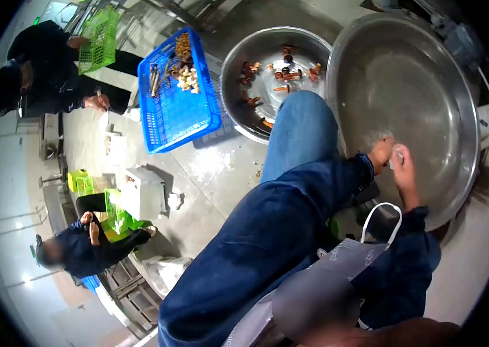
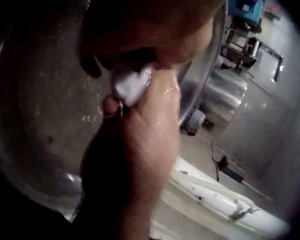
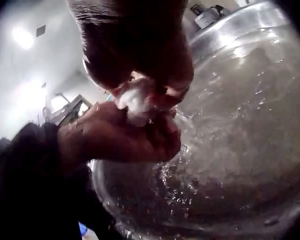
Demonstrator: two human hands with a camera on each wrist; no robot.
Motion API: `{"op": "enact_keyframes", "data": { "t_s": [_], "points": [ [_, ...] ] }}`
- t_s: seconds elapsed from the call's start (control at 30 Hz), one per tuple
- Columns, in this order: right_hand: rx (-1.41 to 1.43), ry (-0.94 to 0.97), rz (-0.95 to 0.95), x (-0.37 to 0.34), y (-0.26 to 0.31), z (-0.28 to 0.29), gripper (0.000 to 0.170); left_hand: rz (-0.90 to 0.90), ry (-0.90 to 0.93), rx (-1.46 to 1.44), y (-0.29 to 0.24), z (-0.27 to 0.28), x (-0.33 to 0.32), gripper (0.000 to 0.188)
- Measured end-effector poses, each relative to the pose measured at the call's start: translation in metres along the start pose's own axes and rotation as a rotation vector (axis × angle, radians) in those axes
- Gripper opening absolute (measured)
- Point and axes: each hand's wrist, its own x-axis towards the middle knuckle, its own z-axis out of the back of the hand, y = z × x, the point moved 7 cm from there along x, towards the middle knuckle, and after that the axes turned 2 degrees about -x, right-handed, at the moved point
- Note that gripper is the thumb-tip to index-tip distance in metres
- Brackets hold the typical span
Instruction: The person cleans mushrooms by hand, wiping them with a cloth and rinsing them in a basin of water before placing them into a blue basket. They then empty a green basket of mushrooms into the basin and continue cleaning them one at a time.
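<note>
Dark-blue sleeve cloth fills the foreground, leading to the left hand, which with the right hand pinches a small whitish thing above the water in the large metal basin.

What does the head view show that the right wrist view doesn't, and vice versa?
Only the head view: the metal bowl of mushrooms and a person holding a green basket. Only the right wrist view: a small dark square beside a bright light. Both: the large metal tub, and the left hand and right hand holding a white item.
</note>
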Motion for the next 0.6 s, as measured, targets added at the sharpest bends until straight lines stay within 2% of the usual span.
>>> {"op": "enact_keyframes", "data": {
  "t_s": [0.1, 0.13, 0.17, 0.23, 0.27, 0.37, 0.4, 0.5, 0.53, 0.57, 0.6],
  "points": [
    [-0.274, -0.306, -0.009, -0.004, -0.033, 0.031, 0.028, -0.001, 0.170, 0.031, 0.008, -0.021, 0.000, 0.025],
    [-0.083, -0.286, -0.058, -0.004, -0.078, 0.039, 0.029, -0.295, 0.216, 0.297, -0.003, -0.022, -0.006, 0.028],
    [-0.043, -0.296, -0.084, -0.007, -0.075, 0.038, 0.030, -0.602, 0.178, 0.551, -0.012, -0.021, -0.015, 0.032],
    [0.025, -0.314, -0.134, -0.013, -0.040, 0.035, 0.032, -0.081, 0.110, -0.052, 0.004, -0.032, -0.010, 0.036],
    [-0.097, -0.345, -0.086, -0.020, 0.014, 0.028, 0.034, -0.052, 0.106, -0.038, -0.004, -0.035, -0.025, 0.038],
    [-0.156, -0.473, -0.062, -0.021, -0.016, 0.036, 0.035, -0.034, 0.176, -0.055, -0.001, -0.051, -0.041, 0.038],
    [-0.066, -0.484, -0.183, -0.018, -0.027, 0.043, 0.034, -0.035, 0.257, 0.117, -0.004, -0.051, -0.041, 0.041],
    [0.006, -0.407, -0.179, -0.019, -0.020, 0.041, 0.032, -0.110, 0.258, 0.073, -0.011, -0.052, -0.050, 0.040],
    [-0.079, -0.399, -0.054, -0.019, 0.005, 0.036, 0.031, -0.097, 0.216, 0.041, -0.012, -0.050, -0.046, 0.039],
    [-0.313, -0.443, 0.019, -0.021, 0.032, 0.033, 0.030, -0.127, 0.265, 0.049, -0.011, -0.053, -0.043, 0.039],
    [-0.245, -0.464, -0.033, -0.018, 0.000, 0.040, 0.030, -0.155, 0.312, 0.058, -0.008, -0.053, -0.041, 0.038]
  ]
}}
